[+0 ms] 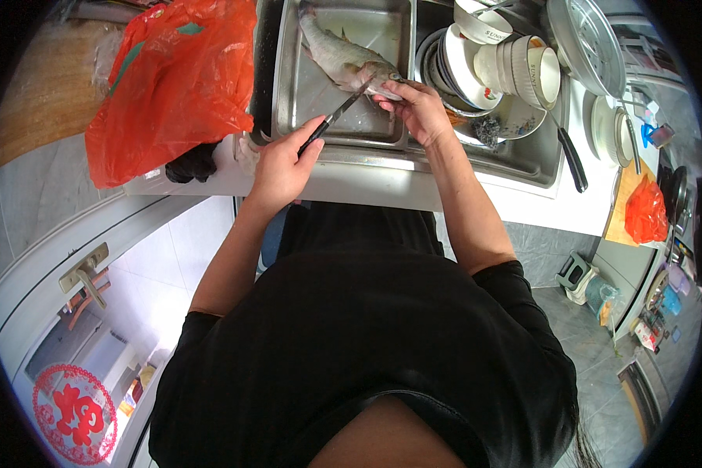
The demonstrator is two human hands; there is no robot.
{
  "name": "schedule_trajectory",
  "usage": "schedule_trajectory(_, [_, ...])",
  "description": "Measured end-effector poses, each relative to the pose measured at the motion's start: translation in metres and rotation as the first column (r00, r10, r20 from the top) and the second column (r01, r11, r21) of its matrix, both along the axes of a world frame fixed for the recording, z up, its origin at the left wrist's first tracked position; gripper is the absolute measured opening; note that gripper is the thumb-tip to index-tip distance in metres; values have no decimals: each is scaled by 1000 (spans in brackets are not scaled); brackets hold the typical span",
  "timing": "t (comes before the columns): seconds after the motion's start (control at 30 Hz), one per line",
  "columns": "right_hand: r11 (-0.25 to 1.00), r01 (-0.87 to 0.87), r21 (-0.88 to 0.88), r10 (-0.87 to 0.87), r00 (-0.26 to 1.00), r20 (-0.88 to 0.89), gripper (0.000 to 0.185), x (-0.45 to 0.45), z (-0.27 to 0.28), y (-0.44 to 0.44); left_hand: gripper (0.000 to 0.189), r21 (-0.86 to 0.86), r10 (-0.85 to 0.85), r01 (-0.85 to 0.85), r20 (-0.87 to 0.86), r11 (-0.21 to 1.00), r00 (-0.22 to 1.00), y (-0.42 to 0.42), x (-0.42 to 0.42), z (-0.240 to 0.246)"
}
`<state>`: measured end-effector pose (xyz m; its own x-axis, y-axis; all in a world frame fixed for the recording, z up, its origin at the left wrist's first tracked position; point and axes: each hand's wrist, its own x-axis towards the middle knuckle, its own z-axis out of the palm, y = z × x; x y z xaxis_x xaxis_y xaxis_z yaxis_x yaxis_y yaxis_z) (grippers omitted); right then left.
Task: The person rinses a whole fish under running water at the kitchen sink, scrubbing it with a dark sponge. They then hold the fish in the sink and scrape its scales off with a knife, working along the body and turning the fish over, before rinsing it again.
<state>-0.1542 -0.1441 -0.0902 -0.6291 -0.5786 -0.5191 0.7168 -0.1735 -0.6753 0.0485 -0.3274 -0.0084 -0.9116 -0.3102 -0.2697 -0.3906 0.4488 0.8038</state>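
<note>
A whole silvery fish [342, 58] lies in a rectangular stainless steel tray [304, 114], its tail at the far left and its head at the near right. My right hand [418, 108] grips the head end, with the thumb by the mouth and fingers curled beneath. In my left hand [286, 161] is a knife [348, 104] with a black handle. Its blade points up and right, with the tip at the fish's head near the gill. Whether the tip has cut in cannot be seen. Part of the head is hidden by my right fingers.
Stacked bowls [518, 67] and plates [465, 70] crowd the sink basin [538, 158] on the right, with a steel scouring pad [485, 130]. Another black handle [572, 161] juts over the counter edge. A large red plastic bag [181, 88] stands left of the tray, beside a black bag [193, 164].
</note>
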Motion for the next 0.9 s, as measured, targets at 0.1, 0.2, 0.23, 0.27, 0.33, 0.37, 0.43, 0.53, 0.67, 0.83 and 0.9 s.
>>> schedule_trajectory(0.1, [999,-41,19,42,998,-43,34,-2,2,0,39,59,55,-57,39,997,998,2,-4,0])
schedule_trajectory(0.2, [1000,-5,-16,5,1000,25,35,-5,3,-1,38,234,134,-133,15,963,991,3,-10,3])
schedule_trajectory(0.23, [1000,-25,14,24,999,21,31,-8,4,-1,38,328,150,-143,6,934,989,3,-12,5])
schedule_trajectory(0.27, [998,-37,47,36,999,23,32,-10,4,-2,38,374,175,-172,25,912,984,3,-13,8])
schedule_trajectory(0.33, [992,-42,120,41,999,15,34,-16,6,-3,39,483,208,-225,88,847,974,3,-16,13])
schedule_trajectory(0.37, [983,-86,164,88,996,-5,37,-18,6,-3,39,520,215,-234,97,821,972,3,-17,15])
schedule_trajectory(0.43, [896,-252,367,315,941,-124,40,-20,9,-1,39,570,263,-282,118,772,958,2,-19,19])
schedule_trajectory(0.53, [548,-181,817,710,617,-339,35,-27,19,1,39,614,300,-304,112,729,947,2,-21,22])
schedule_trajectory(0.67, [645,485,590,477,347,-807,33,-66,50,-14,39,596,327,-336,128,729,936,2,-22,23])
schedule_trajectory(0.83, [801,561,210,374,-196,-906,56,-159,91,-56,38,654,379,-386,161,651,911,4,-23,27])
schedule_trajectory(0.9, [802,440,405,507,-141,-851,53,-171,92,-66,37,667,411,-417,178,617,894,5,-23,30])
